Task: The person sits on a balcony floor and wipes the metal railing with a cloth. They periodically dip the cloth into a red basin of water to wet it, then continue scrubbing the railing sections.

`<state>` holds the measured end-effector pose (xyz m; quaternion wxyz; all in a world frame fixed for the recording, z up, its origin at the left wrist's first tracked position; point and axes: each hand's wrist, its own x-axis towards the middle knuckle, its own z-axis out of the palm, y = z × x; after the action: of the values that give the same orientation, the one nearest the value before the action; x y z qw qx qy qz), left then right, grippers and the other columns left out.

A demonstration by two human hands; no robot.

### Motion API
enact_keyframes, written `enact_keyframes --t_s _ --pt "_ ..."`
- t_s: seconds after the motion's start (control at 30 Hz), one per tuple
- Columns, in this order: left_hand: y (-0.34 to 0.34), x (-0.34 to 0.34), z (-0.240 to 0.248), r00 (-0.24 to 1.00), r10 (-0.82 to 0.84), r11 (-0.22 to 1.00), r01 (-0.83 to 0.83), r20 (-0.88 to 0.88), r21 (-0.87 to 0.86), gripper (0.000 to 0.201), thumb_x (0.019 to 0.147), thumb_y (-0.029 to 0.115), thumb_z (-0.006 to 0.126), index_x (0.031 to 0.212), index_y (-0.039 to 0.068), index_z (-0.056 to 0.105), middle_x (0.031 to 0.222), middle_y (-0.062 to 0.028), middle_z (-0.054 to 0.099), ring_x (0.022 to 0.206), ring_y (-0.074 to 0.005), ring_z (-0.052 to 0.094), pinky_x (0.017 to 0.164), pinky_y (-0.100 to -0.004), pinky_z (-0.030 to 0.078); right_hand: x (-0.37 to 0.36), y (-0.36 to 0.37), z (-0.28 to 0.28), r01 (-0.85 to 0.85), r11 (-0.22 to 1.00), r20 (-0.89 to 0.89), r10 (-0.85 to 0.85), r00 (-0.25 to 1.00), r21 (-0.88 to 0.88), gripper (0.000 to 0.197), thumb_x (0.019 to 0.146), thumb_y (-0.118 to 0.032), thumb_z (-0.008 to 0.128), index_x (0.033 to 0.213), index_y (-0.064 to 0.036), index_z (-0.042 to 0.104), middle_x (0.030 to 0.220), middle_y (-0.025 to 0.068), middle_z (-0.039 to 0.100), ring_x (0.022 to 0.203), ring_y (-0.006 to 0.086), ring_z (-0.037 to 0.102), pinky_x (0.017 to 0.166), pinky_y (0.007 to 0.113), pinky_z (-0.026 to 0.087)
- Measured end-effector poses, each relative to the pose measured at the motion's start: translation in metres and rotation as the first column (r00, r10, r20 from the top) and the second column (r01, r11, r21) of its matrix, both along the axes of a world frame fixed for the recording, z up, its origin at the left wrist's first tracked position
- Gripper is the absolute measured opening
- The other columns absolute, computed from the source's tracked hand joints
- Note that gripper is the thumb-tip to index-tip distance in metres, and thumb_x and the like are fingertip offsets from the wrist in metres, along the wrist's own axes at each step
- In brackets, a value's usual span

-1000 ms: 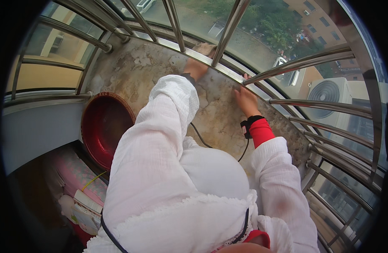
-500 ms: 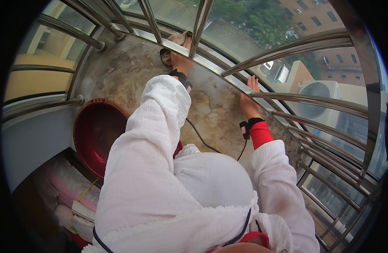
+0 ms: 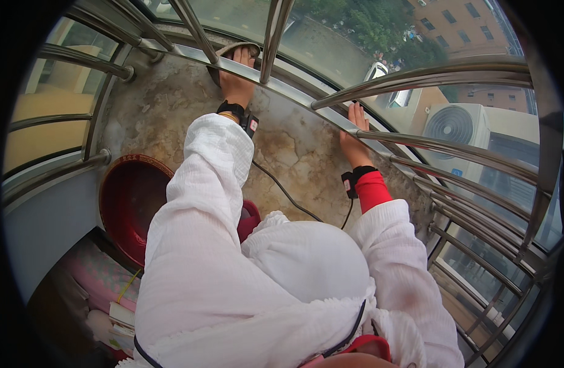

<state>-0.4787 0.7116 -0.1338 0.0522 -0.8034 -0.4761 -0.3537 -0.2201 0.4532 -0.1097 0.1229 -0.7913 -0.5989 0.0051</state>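
My left hand (image 3: 236, 89) reaches under the lower rail and holds a grey-brown rag (image 3: 252, 49) pressed against the foot of the window frame. Its fingers lie over the cloth, and the rail crosses in front of the hand. Farther right, my right hand (image 3: 353, 147) stretches past the same rail (image 3: 300, 101) with its fingers extended toward the window edge. It holds nothing that I can see. Black bands with small boxes circle both wrists. Beneath the hands lies a stained, mottled stone-like ledge (image 3: 282, 153).
A dark red basin (image 3: 134, 202) stands at the left, beside my left sleeve. Metal bars (image 3: 441, 141) run along the windows. A thin black cable (image 3: 282, 189) crosses the ledge. Pink patterned fabric (image 3: 98, 276) lies at lower left. Outside the glass is an air-conditioner unit (image 3: 453, 126).
My left hand has slid left along the frame with the rag, and its fingers now show over the cloth. My right hand stays near the rail. The view has shifted slightly.
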Motion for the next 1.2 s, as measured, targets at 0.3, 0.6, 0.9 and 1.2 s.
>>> enact_keyframes --t_s 0.3,0.6,0.9,1.2 --pt "-0.067 0.060 -0.009 0.874 -0.485 0.869 0.478 -0.027 -0.126 0.032 0.094 0.027 0.057 0.118 0.008 0.066 0.124 -0.0098 0.064 0.119 -0.0306 0.055 0.110 -0.0522 0.033 -0.002 0.001 0.000 -0.003 1.000 0.055 0.002 0.998 0.020 0.060 0.093 -0.013 0.052 0.151 -0.0032 0.037 0.156 0.0160 0.039 0.145 0.0316 0.037 0.116 0.051 0.031" --pt "0.018 -0.018 -0.022 0.944 -0.127 0.992 0.115 -0.306 -0.057 0.043 0.101 0.029 0.044 0.138 0.010 0.053 0.145 -0.0069 0.051 0.130 -0.0284 0.047 0.114 -0.0482 0.030 0.004 0.000 0.006 -0.040 0.999 0.051 0.041 0.998 -0.029 0.056 0.094 -0.010 0.051 0.148 -0.0036 0.041 0.153 0.0150 0.043 0.142 0.0325 0.040 0.115 0.051 0.034" --pt "0.051 -0.047 -0.030 0.965 -0.192 0.977 0.169 -0.180 -0.132 0.042 0.103 0.032 0.040 0.140 0.014 0.050 0.146 -0.0048 0.052 0.131 -0.0273 0.048 0.113 -0.0495 0.031 -0.004 0.005 0.010 0.003 0.995 0.066 0.004 0.998 -0.101 0.057 0.094 -0.015 0.053 0.148 -0.0031 0.039 0.154 0.0171 0.039 0.144 0.0338 0.036 0.116 0.051 0.032" --pt "0.098 -0.088 -0.011 0.900 -0.173 0.983 0.181 -0.400 -0.018 0.041 0.093 0.042 0.058 0.125 0.016 0.060 0.126 -0.0025 0.063 0.118 -0.0258 0.058 0.107 -0.0575 0.037 -0.015 0.004 0.003 0.016 0.993 0.099 -0.004 0.995 -0.118 0.093 0.082 -0.021 0.069 0.156 0.0011 0.017 0.161 0.0243 0.020 0.148 0.0392 0.026 0.116 0.051 0.030"
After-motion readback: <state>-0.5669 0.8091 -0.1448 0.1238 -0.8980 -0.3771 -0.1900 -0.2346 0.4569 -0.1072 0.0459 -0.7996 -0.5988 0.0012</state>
